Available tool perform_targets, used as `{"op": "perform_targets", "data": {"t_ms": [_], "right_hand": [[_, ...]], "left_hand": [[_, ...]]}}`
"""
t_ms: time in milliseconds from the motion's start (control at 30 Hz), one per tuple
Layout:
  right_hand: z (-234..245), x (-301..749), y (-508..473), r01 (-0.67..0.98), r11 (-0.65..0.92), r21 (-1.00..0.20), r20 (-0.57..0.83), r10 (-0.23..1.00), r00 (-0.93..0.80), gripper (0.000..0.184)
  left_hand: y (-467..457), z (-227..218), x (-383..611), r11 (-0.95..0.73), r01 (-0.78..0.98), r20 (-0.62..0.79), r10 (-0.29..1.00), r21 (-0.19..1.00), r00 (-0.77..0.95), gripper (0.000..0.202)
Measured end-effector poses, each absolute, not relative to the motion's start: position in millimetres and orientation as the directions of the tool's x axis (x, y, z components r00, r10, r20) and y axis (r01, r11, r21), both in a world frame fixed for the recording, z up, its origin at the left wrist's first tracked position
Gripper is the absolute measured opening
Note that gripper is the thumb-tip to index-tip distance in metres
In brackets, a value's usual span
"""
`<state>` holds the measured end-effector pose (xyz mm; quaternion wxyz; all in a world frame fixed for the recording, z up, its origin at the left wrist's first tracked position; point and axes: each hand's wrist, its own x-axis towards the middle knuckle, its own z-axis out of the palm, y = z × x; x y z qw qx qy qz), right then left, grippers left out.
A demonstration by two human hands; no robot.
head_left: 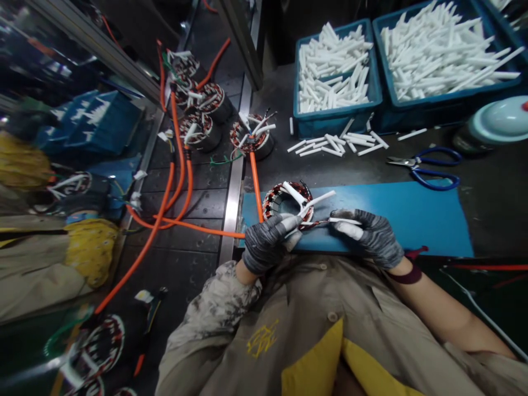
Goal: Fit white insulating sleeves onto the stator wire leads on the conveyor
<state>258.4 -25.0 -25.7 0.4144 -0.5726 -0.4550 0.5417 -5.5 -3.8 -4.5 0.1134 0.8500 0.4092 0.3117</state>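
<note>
A motor stator (270, 203) with copper windings stands on the blue mat in front of me, white insulating sleeves sticking up from its coil. My left hand (267, 245), in a grey glove with pale fingertips, is closed at the stator's near rim. Its fingers pinch the wire leads there, partly hidden. To the right of the stator, my gloved right hand (373, 237) pinches a thin white sleeve (345, 221) between thumb and fingers. A dark, reddish wire lead (318, 223) runs from the stator to that sleeve's left end.
Blue bins (338, 114) full of white sleeves stand at the back, with loose sleeves (325, 144) before them. Blue-handled scissors (437, 165) and a lidded bottle (490, 124) lie rightward. Another stator (262, 144) and orange cables (187, 187) are leftward. A co-worker's yellow sleeve (91, 250) shows far left.
</note>
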Motion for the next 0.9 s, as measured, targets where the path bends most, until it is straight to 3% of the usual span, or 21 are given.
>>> {"op": "perform_targets", "data": {"t_ms": [167, 433, 567, 700, 900], "right_hand": [[-23, 260, -24, 0.132, -0.205, -0.97, -0.209, 0.978, -0.018, 0.031], [-23, 256, -21, 0.071, -0.204, -0.976, -0.204, 0.979, 0.004, 0.029], [-23, 256, -16, 0.03, -0.226, -0.974, -0.228, 0.971, -0.068, 0.036], [-20, 259, -12, 0.127, -0.299, -0.946, -0.316, 0.938, -0.142, 0.041], [-11, 261, -4, 0.204, -0.214, -0.955, -0.274, 0.901, -0.336, 0.041]], "left_hand": [[-3, -4, -4, -0.657, 0.613, 0.469, 0.75, 0.439, 0.467, 0.024], [-3, -5, -4, -0.65, 0.608, 0.468, 0.756, 0.455, 0.458, 0.024], [-3, -6, -4, -0.655, 0.605, 0.465, 0.752, 0.453, 0.466, 0.024], [-3, -5, -2, -0.641, 0.596, 0.461, 0.765, 0.484, 0.449, 0.023], [-3, -3, -2, -0.653, 0.598, 0.477, 0.753, 0.464, 0.453, 0.023]]}}
